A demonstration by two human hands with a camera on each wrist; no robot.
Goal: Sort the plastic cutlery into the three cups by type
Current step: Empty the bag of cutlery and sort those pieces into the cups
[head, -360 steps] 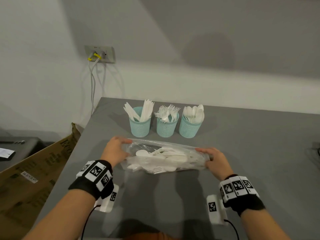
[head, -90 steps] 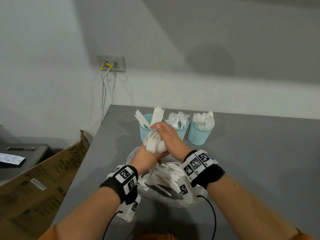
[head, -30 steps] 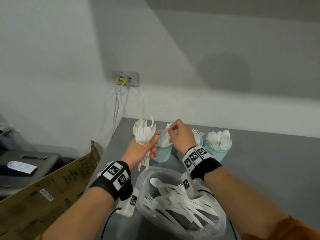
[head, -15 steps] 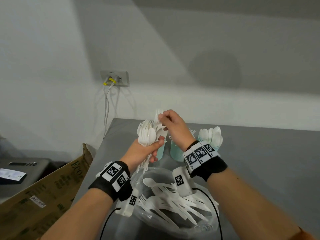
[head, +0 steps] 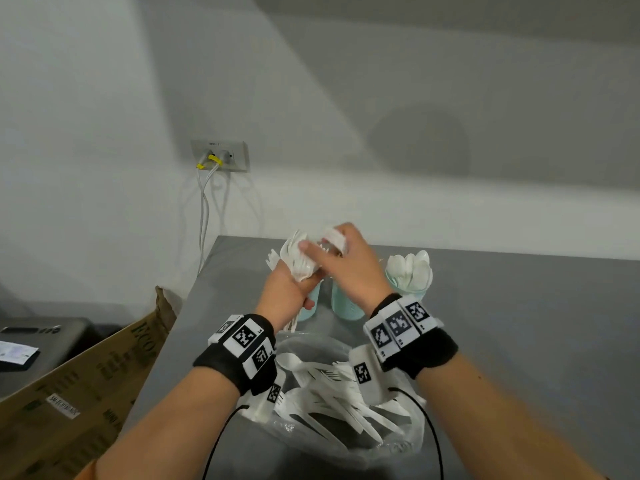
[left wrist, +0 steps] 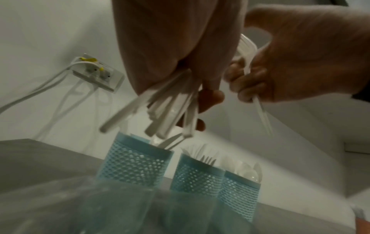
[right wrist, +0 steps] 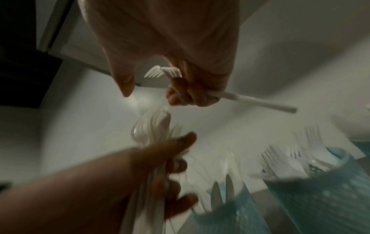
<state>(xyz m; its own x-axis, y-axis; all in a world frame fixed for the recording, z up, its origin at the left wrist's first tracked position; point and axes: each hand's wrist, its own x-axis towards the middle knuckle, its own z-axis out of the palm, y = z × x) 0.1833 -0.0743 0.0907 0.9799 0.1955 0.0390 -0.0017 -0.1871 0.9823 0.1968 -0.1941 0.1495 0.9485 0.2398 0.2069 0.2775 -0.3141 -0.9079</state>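
My left hand (head: 285, 294) grips a bundle of mixed white cutlery (head: 298, 259), raised above the three teal mesh cups. My right hand (head: 349, 268) holds two forks (right wrist: 164, 72) curled in its lower fingers, and its thumb and forefinger touch the top of the bundle. The bundle's handles (left wrist: 166, 110) hang over the left cup (left wrist: 134, 166), which holds knives. The middle cup (left wrist: 197, 174) holds forks and the right cup (head: 410, 294) holds spoons. A clear plastic bag (head: 346, 441) with more cutlery lies on the table below my wrists.
The grey table (head: 536, 323) stretches off to the right of the cups. Its left edge (head: 180, 327) borders a cardboard box (head: 86, 382). A wall socket with cables (head: 220, 155) sits behind the table's far left corner.
My hands went from the bag on the table to sorting above the cups. In the last half second my right hand, keeping its forks, came back onto the top of the bundle.
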